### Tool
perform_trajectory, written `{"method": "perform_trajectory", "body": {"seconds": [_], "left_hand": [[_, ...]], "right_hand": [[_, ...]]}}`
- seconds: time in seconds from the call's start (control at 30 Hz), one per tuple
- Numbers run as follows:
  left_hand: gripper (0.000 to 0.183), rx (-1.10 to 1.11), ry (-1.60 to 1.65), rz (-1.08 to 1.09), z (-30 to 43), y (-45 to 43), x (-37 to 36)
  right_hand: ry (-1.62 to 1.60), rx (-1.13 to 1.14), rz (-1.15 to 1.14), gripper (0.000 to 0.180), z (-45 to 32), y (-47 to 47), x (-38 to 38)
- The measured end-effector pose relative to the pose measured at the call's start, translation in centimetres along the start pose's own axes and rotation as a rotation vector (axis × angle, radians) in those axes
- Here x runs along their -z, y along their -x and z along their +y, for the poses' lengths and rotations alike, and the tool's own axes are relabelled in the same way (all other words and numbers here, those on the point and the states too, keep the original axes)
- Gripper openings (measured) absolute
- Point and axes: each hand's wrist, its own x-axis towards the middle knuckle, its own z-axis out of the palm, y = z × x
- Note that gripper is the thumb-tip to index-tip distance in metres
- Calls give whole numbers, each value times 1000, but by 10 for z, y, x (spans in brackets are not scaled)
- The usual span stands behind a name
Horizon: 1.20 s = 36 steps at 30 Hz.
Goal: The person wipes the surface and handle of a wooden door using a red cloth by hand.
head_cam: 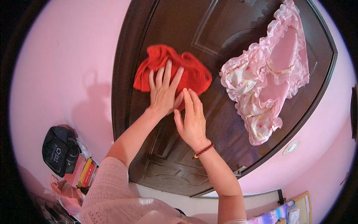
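Observation:
A red cloth, bunched and folded, lies against the dark panelled door in front of me. My left hand rests on the cloth with its fingers spread, pressing it to the door. Just to the right and lower, my right hand is at the lower edge of the cloth, palm turned towards the left hand, thumb apart from the fingers. Whether its fingertips touch the cloth I cannot tell. A dark red bead bracelet circles the right wrist.
A pink ruffled fabric piece with floral panels hangs on the door's right part. A door handle and a wall switch are at lower right. A black bag, boxes and a pink bag stand at lower left.

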Motion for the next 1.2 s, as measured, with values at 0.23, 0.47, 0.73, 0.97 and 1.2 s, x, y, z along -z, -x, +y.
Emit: {"method": "perform_trajectory", "body": {"seconds": [0.23,0.47,0.73,0.97,1.2], "left_hand": [[70,-72,-155,274,-2,-123,14],[58,-97,-198,321,-8,-131,14],[60,-196,-167,249,-13,-131,24],[63,-124,-161,281,29,-230,44],[51,-215,-102,195,16,-245,53]], "right_hand": [[32,44,90,53,5,-25,17],[-30,122,144,40,-18,-26,19],[117,197,364,40,-16,-66,36],[62,-7,438,35,10,-92,10],[124,10,365,30,16,-81,-5]]}}
